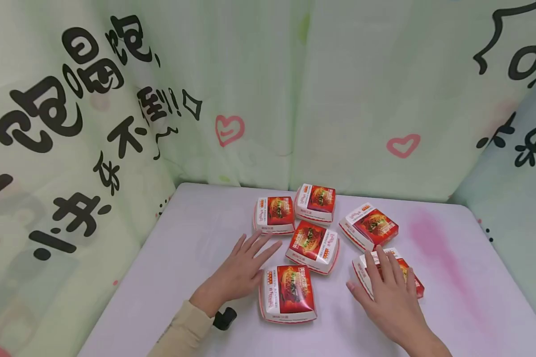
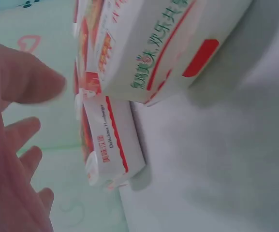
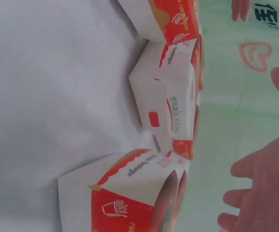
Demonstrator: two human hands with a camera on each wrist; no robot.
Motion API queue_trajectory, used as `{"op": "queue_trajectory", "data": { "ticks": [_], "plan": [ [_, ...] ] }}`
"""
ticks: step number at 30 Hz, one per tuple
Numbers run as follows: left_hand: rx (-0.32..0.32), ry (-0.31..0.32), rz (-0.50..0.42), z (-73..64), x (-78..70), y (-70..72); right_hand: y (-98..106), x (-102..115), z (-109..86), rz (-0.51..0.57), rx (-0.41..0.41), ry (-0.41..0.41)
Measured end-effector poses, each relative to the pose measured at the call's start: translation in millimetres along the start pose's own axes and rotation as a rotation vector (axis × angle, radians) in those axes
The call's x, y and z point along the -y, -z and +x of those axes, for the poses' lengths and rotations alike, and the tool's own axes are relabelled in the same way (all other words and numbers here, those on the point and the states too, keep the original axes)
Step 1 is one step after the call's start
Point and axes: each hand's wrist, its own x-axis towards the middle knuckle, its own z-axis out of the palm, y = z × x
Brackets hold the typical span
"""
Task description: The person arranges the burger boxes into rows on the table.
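Several red-and-white hamburger boxes lie on the table. My left hand (image 1: 238,272), fingers spread and holding nothing, is left of the nearest hamburger box (image 1: 288,293). Its fingertips reach toward the back-left hamburger box (image 1: 274,214); in the left wrist view a gap shows between the thumb (image 2: 37,79) and a box (image 2: 144,53). My right hand (image 1: 393,300) is over the front-right hamburger box (image 1: 362,275), covering part of its lid. In the right wrist view its fingers (image 3: 248,166) are apart from the boxes. The middle hamburger box (image 1: 312,248) lies between the hands.
Another hamburger box (image 1: 316,203) sits at the table's back edge, and one (image 1: 369,227) lies behind my right hand. A pink smear marks the white table (image 1: 464,238) on the right. Printed curtains (image 1: 339,99) surround the table's back and sides.
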Motion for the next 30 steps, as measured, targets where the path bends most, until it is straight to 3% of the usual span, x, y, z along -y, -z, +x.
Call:
{"op": "queue_trajectory", "data": {
  "ticks": [5,15,21,30],
  "plan": [
    [0.002,-0.054,0.008,-0.6,4.4,-2.9,-6,11,0.7,0.032,0.038,-0.023],
    [0.167,-0.07,0.049,6.7,-2.5,-13.2,-28,30,-6.8,0.044,0.047,-0.004],
    [0.205,-0.109,0.054,13.8,-11.5,-18.3,-37,38,-9.2,0.026,0.041,0.009],
    [0.222,-0.15,0.135,11.6,-17.3,-23.1,-51,48,-14.7,0.008,0.024,0.045]
  ]
}}
